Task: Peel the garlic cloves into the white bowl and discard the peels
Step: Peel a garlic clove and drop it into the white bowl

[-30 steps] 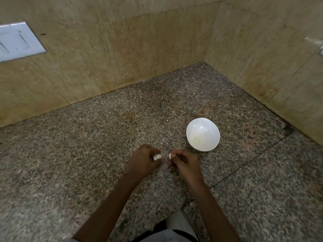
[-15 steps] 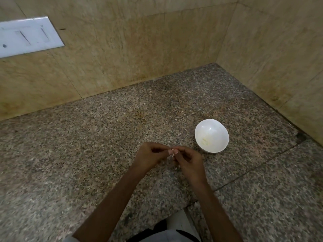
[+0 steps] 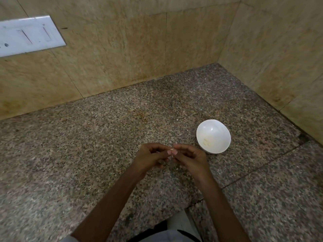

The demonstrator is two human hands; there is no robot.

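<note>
Bare forearms (image 3: 111, 203); white garment (image 3: 178, 222), dark trim (image 3: 160, 226).

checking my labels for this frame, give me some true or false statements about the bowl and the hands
The bowl stands on the counter, right of both hands. True.
The bowl is upside down. False: it is upright, pale bits inside.
The left hand and right hand pinch a small garlic clove between them. True.
The right hand reaches into the bowl. False: it is outside, meeting the left hand.
The switch plate is on the right wall. False: it is on the wall at upper left.
</note>
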